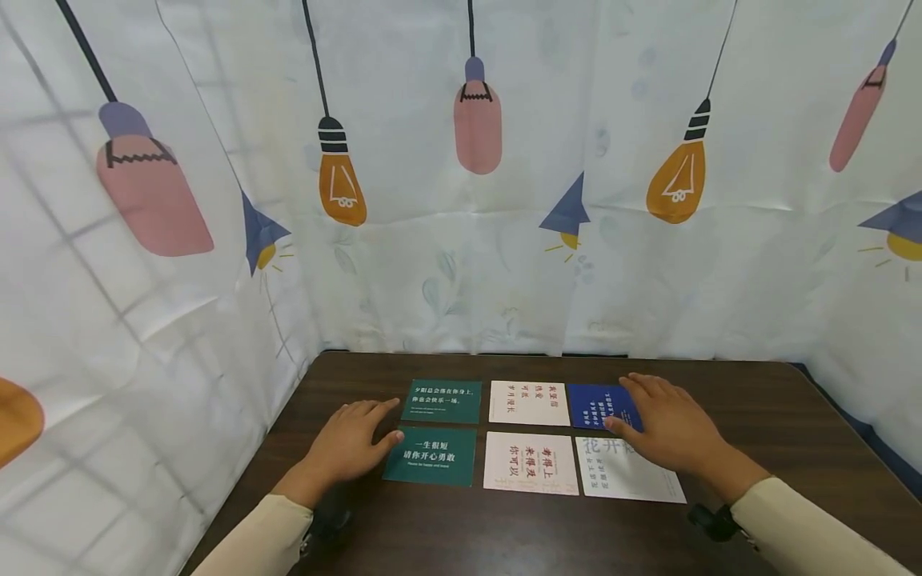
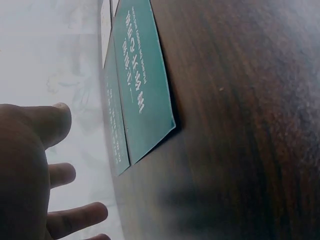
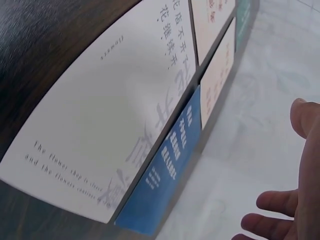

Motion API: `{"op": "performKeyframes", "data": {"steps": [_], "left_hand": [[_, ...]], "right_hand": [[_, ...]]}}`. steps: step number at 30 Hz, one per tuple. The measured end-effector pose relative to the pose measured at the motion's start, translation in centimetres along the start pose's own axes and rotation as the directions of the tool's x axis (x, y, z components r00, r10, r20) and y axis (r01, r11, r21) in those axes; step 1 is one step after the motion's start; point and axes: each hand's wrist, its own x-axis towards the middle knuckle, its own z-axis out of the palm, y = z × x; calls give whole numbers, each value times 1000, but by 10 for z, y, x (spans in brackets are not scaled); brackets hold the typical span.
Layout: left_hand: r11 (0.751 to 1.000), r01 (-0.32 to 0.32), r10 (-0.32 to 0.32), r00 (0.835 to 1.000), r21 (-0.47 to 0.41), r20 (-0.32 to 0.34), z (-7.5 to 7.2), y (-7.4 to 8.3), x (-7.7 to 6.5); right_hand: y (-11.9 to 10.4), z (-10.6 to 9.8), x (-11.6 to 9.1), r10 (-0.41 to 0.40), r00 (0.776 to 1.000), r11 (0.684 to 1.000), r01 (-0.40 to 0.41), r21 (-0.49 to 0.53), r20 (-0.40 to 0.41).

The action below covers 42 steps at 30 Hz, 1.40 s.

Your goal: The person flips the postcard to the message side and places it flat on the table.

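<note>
Nearest my head camera, as I watch remotely, a left sleeve [image 1: 255,540] in cream leads to the left hand [image 1: 347,446], its fingers loosely spread and gripping nothing. Just beside it, a farther green card [image 1: 441,412] and a nearer green card [image 1: 432,474] lie flat on the dark desk [image 1: 403,532]; whether a fingertip touches either, I cannot tell. Mid-desk, a farther cream card [image 1: 520,404] and a nearer cream card [image 1: 529,474] make the second pair. At right, a blue card [image 1: 592,406] lies beyond a white card [image 1: 627,482], both partly covered in my head view by the right hand [image 1: 677,424], its fingers extended, holding nothing. I judge the six cards are set in two rows of three, printed faces up, so each reads separately. No container shows in my views; every card lies loose.
</note>
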Motion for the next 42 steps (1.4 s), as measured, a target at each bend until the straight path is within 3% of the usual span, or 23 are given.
{"op": "performKeyframes", "data": {"steps": [29,42], "left_hand": [[999,29,-28,999,-34,28,16,-5,-4],[997,49,-46,998,-56,51,19,-5,-4]], "right_hand": [[-28,27,10,-86,996,992,88,87,-33],[-44,40,15,-80,996,991,83,109,-31]]}}
